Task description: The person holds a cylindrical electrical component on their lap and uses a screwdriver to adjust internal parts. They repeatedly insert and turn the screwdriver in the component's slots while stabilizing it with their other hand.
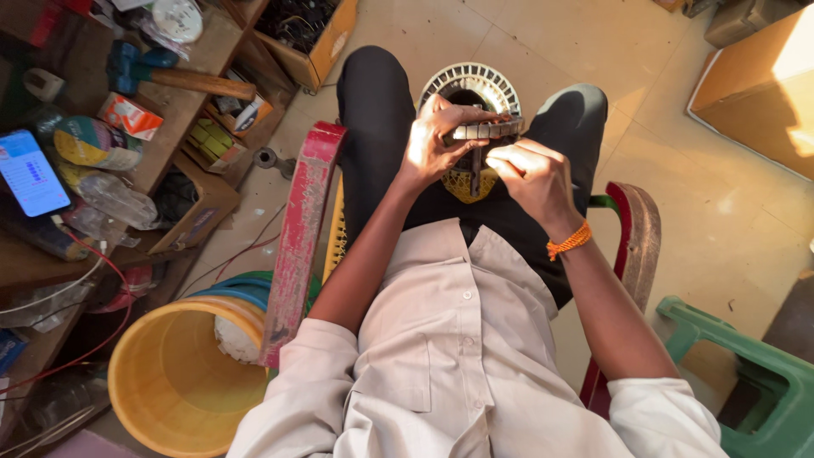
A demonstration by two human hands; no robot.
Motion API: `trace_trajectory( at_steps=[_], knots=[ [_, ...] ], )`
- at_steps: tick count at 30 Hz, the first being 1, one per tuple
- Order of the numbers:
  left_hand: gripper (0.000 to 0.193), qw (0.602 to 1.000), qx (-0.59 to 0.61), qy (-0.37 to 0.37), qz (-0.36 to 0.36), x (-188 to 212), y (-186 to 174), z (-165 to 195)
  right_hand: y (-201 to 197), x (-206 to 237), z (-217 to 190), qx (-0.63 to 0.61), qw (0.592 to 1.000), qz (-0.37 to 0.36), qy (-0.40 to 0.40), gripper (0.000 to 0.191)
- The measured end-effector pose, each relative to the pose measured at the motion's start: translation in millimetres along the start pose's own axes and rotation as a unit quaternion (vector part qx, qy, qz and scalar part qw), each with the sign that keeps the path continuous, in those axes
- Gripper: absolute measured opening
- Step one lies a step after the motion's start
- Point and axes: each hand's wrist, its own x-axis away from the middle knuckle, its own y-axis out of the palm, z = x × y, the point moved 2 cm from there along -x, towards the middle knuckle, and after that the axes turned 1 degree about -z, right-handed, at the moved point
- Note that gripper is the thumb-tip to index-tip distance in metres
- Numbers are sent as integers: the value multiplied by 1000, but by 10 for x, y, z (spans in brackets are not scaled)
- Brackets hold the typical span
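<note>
Tiled floor [543, 51] lay sunlit; cluttered desk [182, 93] at left. Left hand [434, 146] and right hand [532, 176] gripped slotted stator ring [475, 93].

A single head-worn camera looks steeply down the person's own chest and lap, close enough that the shirt fills the lower frame. Both hands meet near the picture's centre over the knees. The view takes in the tiled floor [678, 195] ahead and a cluttered counter [182, 93] at the left edge.
</note>
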Motion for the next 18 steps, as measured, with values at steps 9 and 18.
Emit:
trace_trajectory(
  at_steps=[9,18],
  knots=[
    [41,999,-6,-20,-33,-171,-63,-112,50,-81,228,-76,992,43,92,6],
    [38,999,-39,9,6,-220,-67,-9,-121,-66,179,-84,988,24,125,8]
  ],
)
